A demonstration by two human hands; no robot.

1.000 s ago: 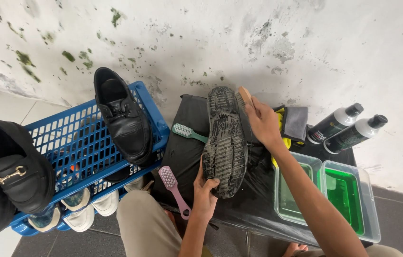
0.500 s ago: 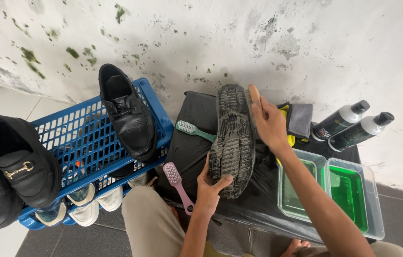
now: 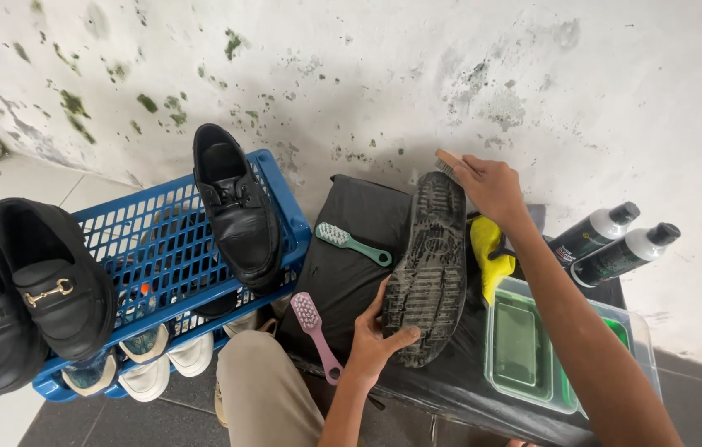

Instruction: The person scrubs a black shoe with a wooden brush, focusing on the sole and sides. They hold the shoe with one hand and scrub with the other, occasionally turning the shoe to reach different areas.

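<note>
Left hand (image 3: 376, 339) clamps the near end of the upturned shoe (image 3: 431, 261), sole up on the desk (image 3: 450, 389); right hand (image 3: 492, 186) closed around a wooden brush (image 3: 448, 163) at its far tip. Green brush (image 3: 351, 242) and pink brush (image 3: 315, 331) lie toward the desk's left edge, blue rack (image 3: 160, 248) beyond.

Two dark capped bottles (image 3: 612, 244) lying right

**A makeshift shoe-cleaning corner**

This is looking like a small shoe-care spot, set up against a stained, mould-flecked white wall (image 3: 351, 74) on a tiled floor (image 3: 19, 178). A blue plastic rack (image 3: 152, 248) is holding black leather shoes (image 3: 239, 211) above pairs of sneakers (image 3: 148, 364). Brushes (image 3: 351, 240), two dark bottles (image 3: 612, 244) and green tubs (image 3: 533, 348) are sitting on a black-covered low table (image 3: 359, 215).
</note>
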